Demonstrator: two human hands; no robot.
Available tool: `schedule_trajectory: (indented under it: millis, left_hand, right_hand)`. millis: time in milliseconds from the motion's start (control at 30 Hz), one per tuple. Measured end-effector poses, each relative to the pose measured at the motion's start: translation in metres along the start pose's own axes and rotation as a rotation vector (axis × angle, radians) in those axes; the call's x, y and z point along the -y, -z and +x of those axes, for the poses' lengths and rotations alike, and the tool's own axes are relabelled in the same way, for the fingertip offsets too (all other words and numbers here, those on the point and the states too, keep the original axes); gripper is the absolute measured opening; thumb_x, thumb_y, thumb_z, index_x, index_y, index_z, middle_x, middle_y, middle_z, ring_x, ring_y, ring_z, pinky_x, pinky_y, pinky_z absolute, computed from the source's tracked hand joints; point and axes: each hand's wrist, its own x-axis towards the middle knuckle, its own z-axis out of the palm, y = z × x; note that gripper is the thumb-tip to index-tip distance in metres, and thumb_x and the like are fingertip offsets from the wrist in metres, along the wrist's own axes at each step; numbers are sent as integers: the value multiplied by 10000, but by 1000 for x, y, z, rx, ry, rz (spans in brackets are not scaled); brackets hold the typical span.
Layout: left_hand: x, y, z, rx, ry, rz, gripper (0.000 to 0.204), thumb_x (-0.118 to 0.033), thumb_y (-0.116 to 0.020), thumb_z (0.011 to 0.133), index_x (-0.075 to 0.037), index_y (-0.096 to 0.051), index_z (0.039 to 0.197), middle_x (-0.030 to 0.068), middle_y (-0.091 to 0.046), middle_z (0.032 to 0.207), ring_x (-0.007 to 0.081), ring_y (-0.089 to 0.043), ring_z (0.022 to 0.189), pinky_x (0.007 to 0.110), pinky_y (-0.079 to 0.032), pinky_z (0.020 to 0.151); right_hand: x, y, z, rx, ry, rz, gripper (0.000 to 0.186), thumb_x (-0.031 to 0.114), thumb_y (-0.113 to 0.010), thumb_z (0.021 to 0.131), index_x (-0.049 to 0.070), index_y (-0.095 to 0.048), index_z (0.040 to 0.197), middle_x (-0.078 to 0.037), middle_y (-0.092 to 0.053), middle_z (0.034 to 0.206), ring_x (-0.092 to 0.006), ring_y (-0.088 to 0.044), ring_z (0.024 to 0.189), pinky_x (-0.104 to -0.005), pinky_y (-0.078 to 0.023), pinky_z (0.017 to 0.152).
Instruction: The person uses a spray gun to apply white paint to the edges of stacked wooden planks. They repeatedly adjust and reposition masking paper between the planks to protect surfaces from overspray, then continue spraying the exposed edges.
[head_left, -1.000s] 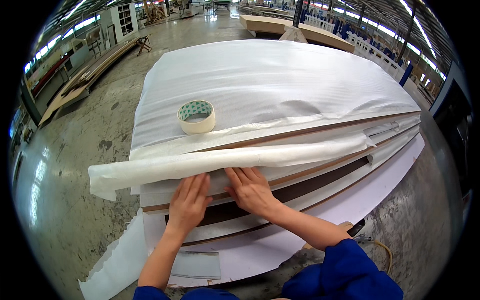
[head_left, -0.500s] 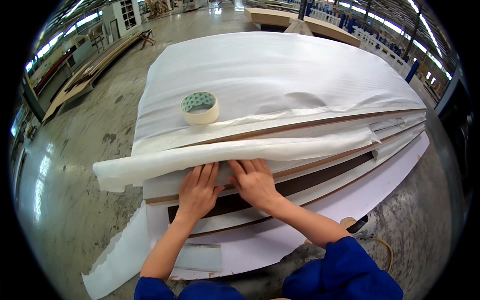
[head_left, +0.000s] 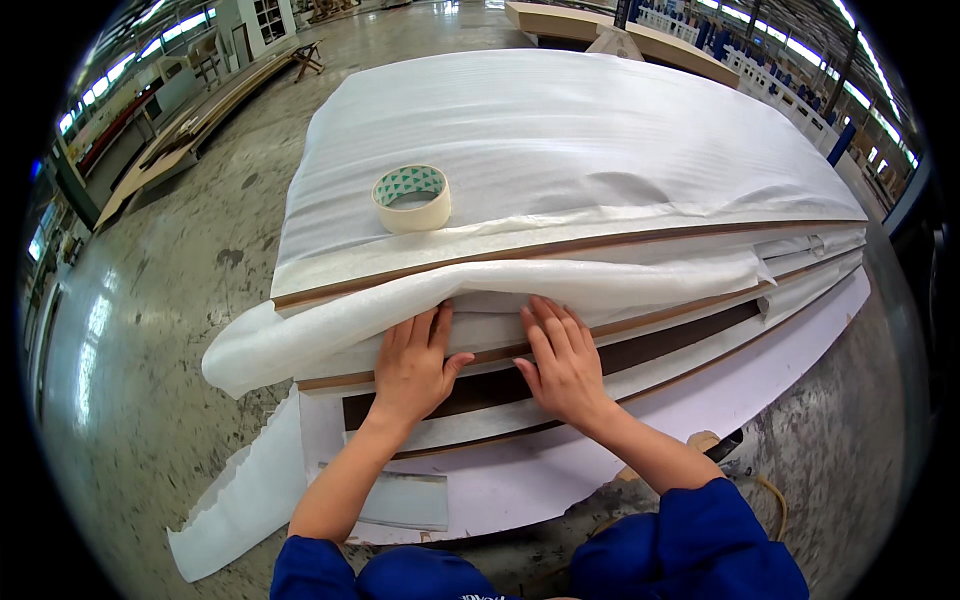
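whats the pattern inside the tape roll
Green triangles on the inner core of the tape roll; the head view shows it best.

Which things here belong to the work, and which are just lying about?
Seemingly in use:
- white sheet, by left hand and right hand
- brown-edged panel beneath
- tape roll, probably

Apparently just lying about:
- yellowish floor hose
- long boards, far left

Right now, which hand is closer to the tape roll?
The left hand. It is almost straight below the tape roll in the picture; the right hand is below too, but farther off to the roll's right.
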Motion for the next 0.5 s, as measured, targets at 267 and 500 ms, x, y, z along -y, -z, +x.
schedule_trajectory:
  millis: [267,500]
  left_hand:
    - [-7,-9,-10,4,-181,-12,610,-388,-631,819,-96,-487,1335,131,-513,1242,310,-493,1129,425,-433,931]
    - [-20,-6,14,118,-2,-112,593,-377,-559,879,-9,-457,1333,170,-486,1330,356,-440,1234,453,-369,1016]
  right_hand:
    - [-5,-2,-8,7,52,3,515,310,-581,862,-37,-531,1239,-149,-517,1229,-309,-480,1130,-458,-359,985]
    - [-12,-12,20,97,0,43,565,297,-557,879,-91,-458,1277,-247,-474,1315,-406,-399,1266,-493,-271,1099]
